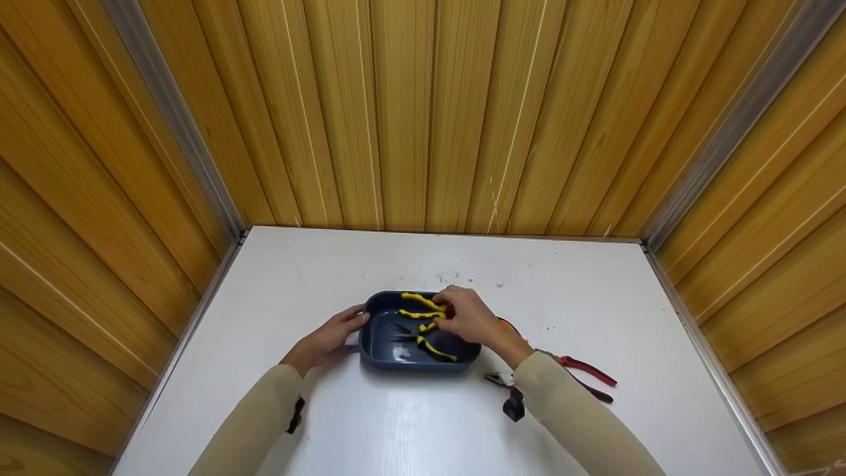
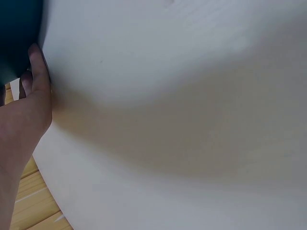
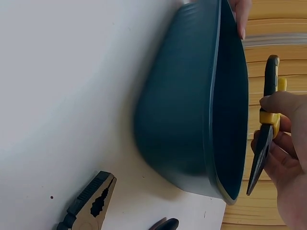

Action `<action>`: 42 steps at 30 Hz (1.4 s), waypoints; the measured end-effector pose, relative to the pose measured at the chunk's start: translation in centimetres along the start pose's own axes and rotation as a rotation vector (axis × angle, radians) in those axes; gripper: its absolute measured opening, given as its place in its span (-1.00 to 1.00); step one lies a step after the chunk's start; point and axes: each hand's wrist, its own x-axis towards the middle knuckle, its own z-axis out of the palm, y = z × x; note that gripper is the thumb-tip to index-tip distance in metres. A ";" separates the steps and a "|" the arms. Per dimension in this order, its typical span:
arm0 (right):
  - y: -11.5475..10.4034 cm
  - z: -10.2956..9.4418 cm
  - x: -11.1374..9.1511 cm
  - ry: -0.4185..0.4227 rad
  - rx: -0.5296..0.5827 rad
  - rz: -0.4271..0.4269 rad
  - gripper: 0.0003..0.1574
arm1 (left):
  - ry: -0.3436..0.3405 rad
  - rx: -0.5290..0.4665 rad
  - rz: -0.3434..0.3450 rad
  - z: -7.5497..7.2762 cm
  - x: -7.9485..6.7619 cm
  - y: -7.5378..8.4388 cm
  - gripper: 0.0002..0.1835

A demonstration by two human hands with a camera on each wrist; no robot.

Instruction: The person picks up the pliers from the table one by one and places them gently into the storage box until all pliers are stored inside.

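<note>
A dark blue plastic bin (image 1: 416,365) sits on the white table. My left hand (image 1: 330,334) grips its left side, thumb at the rim and fingers against the outer wall. Over the bin's right half, my right hand (image 1: 466,314) pinches long-nosed pliers (image 3: 268,120) with black and yellow handles near the pivot; in the right wrist view their jaws point down, beside the bin's opening. Inside the bin lies another pair of yellow-handled pliers (image 1: 438,350), handles spread. The left wrist view catches only the left fingers (image 2: 41,72) against the bin.
To the right, partly under my right forearm, lie pliers with a red handle (image 1: 588,370). A blunt, toothed plier head (image 3: 91,206) rests on the table near the bin. Something orange (image 1: 507,324) shows behind my right wrist. Wood-patterned walls (image 1: 429,119) enclose the table.
</note>
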 end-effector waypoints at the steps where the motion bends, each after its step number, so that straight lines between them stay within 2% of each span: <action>1: 0.0 0.1 0.0 -0.006 -0.001 -0.001 -0.64 | 0.000 0.002 0.001 0.0 0.0 0.0 -0.32; 10: -0.3 0.8 0.2 -0.068 -0.010 0.031 -0.57 | -0.005 0.071 -0.011 -0.5 0.5 -0.6 -0.24; 16: -0.4 1.6 0.0 -0.089 -0.013 0.046 -0.56 | 0.017 0.017 -0.015 -0.2 0.3 -0.4 -0.29; 22: -0.2 2.6 -0.2 -0.072 -0.037 -0.003 -0.59 | 0.005 0.028 -0.002 -0.2 0.3 -0.4 -0.29; 32: -0.7 3.9 -0.6 -0.116 -0.047 0.034 -0.60 | 0.054 0.039 -0.018 0.1 0.2 -0.1 -0.30; 42: -0.7 4.9 -0.7 -0.158 -0.047 0.017 -0.64 | 0.032 0.025 -0.003 -0.1 0.3 -0.3 -0.30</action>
